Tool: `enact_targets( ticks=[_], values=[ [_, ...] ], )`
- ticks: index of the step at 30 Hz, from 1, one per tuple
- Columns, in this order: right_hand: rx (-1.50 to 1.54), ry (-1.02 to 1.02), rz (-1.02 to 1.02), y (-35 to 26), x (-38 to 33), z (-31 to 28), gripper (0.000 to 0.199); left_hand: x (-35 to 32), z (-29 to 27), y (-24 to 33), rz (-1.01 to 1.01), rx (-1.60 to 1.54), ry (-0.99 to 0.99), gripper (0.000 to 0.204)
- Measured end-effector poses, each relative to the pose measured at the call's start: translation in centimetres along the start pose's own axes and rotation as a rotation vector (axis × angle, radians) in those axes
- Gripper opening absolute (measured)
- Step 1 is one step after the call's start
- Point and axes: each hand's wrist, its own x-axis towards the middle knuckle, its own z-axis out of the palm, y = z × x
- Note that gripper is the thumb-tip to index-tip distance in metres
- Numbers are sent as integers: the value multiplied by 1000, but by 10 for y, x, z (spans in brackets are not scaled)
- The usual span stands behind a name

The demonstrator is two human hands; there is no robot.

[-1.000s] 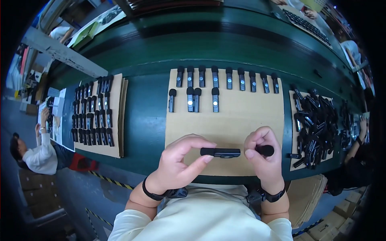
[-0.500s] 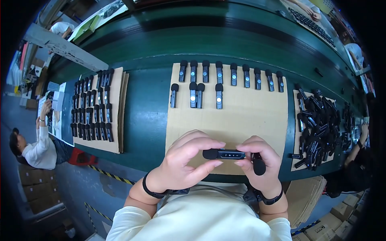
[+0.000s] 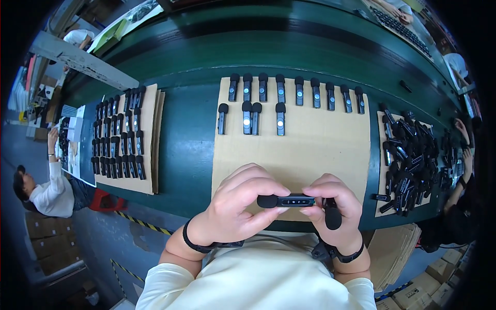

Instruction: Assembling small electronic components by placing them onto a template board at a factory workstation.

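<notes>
No lettering, label, number or sign can be read here.

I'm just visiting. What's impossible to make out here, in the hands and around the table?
All in the head view:
Back of the black device between left hand and right hand: turned away from the camera.
Second foam-tipped device: body mostly hidden by the right hand.
Pile of devices: lower ones covered by upper ones, so no count.
Person at top right: head cut off by the upper edge.
</notes>
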Motion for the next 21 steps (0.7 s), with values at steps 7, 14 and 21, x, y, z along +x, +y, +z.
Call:
enact_targets(
  ticks=[7,14,21],
  values=[
    [-25,14,-131,6,2,1,32,7,5,10,-105,-125,11,31],
    [-57,27,-108,1,0,2,29,7,7,5,9,-23,-30,27],
    [-89,-17,-141,-1,0,-3,32,7,7,5,73,1,-14,27]
  ],
)
